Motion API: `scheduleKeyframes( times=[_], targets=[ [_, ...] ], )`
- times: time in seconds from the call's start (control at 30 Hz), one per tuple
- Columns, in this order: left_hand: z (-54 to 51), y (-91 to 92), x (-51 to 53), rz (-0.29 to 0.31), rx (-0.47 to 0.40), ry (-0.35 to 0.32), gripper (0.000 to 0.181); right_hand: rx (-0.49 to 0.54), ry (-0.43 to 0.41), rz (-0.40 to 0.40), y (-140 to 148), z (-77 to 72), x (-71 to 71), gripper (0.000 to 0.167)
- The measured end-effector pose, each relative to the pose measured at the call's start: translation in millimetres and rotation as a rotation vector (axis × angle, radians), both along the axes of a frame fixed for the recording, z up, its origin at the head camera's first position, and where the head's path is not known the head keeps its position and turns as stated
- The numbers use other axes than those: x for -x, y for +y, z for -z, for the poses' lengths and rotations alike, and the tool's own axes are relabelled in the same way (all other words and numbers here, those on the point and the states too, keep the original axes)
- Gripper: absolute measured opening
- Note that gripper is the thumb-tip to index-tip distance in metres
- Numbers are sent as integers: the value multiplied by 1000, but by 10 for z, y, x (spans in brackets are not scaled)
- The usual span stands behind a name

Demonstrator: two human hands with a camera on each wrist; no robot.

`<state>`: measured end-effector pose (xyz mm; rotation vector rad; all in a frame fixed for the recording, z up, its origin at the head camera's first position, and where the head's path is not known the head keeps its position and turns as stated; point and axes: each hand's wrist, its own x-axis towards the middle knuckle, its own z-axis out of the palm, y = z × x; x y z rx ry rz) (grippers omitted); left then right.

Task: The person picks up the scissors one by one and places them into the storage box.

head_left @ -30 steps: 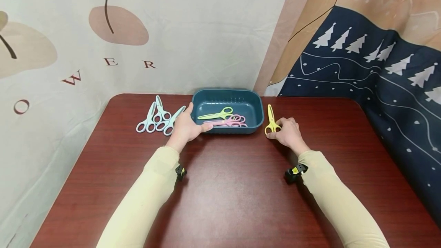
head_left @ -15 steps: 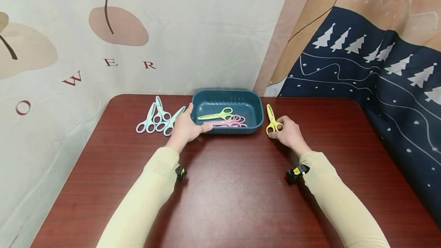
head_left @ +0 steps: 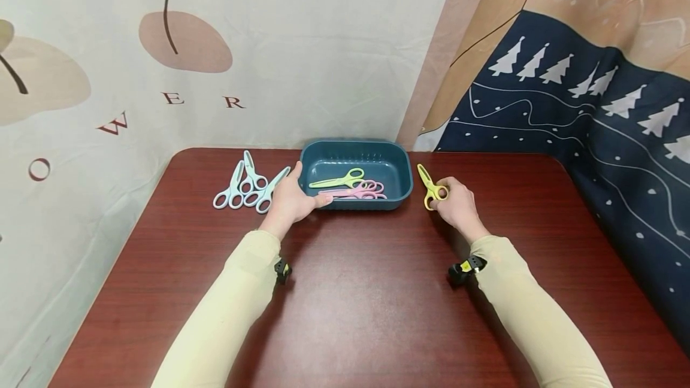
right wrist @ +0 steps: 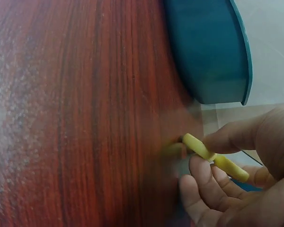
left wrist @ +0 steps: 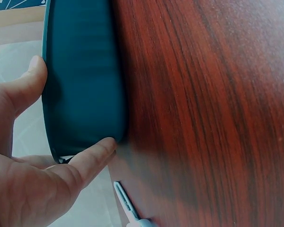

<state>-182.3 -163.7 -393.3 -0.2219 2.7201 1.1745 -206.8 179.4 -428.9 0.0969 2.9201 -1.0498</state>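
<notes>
Pinching the plastic-looking yellow scissors (head_left: pixel 425 178) by their handle loops, the right hand (head_left: pixel 458 203) is on the table (head_left: pixel 366 292) just right of the rectangular dark-teal bin (head_left: pixel 408 173), whose near-left corner the left hand (head_left: pixel 290 201) holds between thumb and fingers. With only the loops gripped, the blades could swivel and catch the bin's right wall if brought across low. Too much thumb pressure on the near rim might tip the bin, shifting the lime-green scissors (head_left: pixel 330 182) and pink scissors (head_left: pixel 345 193) inside.
</notes>
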Motion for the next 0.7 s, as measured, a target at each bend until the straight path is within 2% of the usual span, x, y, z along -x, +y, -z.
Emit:
scheduleKeyframes(
  times=[0.1,0.33,0.47,0.7],
  targets=[
    [7,-2,3,0,0,3,113,55,15,15,18,-11,8,49],
    [23,-8,10,0,-2,3,113,302,-22,37,66,-75,24,54],
    [35,-13,15,-2,-4,-2,113,337,-6,44,86,-117,42,55],
    [39,-10,11,-7,-6,-3,113,337,17,44,132,-181,56,56]
  ],
)
